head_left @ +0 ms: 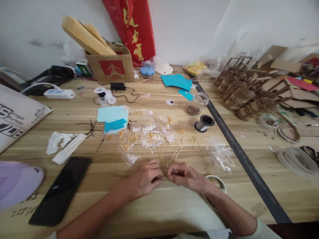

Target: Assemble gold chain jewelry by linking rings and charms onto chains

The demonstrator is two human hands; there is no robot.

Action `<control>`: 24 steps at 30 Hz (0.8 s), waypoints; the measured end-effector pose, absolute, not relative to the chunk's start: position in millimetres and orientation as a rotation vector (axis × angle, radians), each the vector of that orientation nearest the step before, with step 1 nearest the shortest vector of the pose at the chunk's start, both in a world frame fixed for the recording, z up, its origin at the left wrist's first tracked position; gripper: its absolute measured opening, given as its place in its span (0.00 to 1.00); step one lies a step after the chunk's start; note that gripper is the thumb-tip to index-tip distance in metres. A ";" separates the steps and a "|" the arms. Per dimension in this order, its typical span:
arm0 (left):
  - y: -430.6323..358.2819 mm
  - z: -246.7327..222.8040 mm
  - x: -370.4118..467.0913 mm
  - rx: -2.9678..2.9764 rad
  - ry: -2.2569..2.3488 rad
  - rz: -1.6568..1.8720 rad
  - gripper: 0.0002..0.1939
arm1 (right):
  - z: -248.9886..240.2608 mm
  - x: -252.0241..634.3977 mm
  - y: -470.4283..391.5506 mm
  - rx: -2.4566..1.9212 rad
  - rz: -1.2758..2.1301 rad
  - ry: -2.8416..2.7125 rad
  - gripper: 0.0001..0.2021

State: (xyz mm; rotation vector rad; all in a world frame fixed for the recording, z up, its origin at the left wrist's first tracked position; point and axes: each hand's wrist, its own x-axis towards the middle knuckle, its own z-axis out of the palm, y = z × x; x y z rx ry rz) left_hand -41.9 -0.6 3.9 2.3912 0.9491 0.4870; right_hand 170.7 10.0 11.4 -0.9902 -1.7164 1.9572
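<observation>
"How much room do the hands have?"

"Wood grain shows between them and the near edge of the table [154, 212], at the bottom of the frame. On the left, the phone [61, 192] lies well apart from the left hand [161, 178]."

"And on the right?"

"A pale ring [222, 181] sits right by the right wrist, partly hidden by the forearm. Beyond it, a dark strip [231, 142] runs slantwise down to the lower right, with woven baskets [239, 96] past it at upper right."

"What lies above the hands?"

"Small white and gold pieces [157, 141] crowd the middle of the frame, some on clear plastic. A gold chain [204, 160] trails down to the ring, between the silvery chain and a crumpled clear bag [221, 154]. A dark-rimmed spool [206, 123] stands higher up."

"Where is the silvery chain [177, 152], and how does it look?"

"Centre, just below the middle. It is thin, with fine links in two strands close together, slanting from a small loop at the top down towards the gap between the hands."

"Are the fingers closed?"

"The left thumb and forefinger meet. The right hand [168, 176] is curled, its fingertips together. Whether either pinches the chain, one cannot tell."
</observation>
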 end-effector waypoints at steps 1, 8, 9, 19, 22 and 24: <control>-1.6 2.7 -42.6 2.449 0.921 0.478 0.10 | 11.1 170.6 9.8 -0.995 1.951 -1.719 0.18; -1.1 -3.7 -47.7 2.748 0.737 0.437 0.17 | 11.8 170.5 9.9 -1.019 1.955 -1.717 0.16; -0.4 -3.7 -48.0 2.774 0.724 0.435 0.17 | 11.8 170.4 10.0 -1.013 1.959 -1.712 0.16; 2.7 -6.9 -50.1 2.786 0.698 0.424 0.14 | 12.9 170.5 10.2 -1.020 1.965 -1.718 0.15; 2.8 -7.5 -49.7 2.790 0.691 0.447 0.14 | 13.3 170.5 10.4 -1.015 1.958 -1.725 0.14; 2.6 -7.7 -49.0 2.800 0.692 0.467 0.14 | 13.7 170.3 10.6 -1.011 1.954 -1.728 0.13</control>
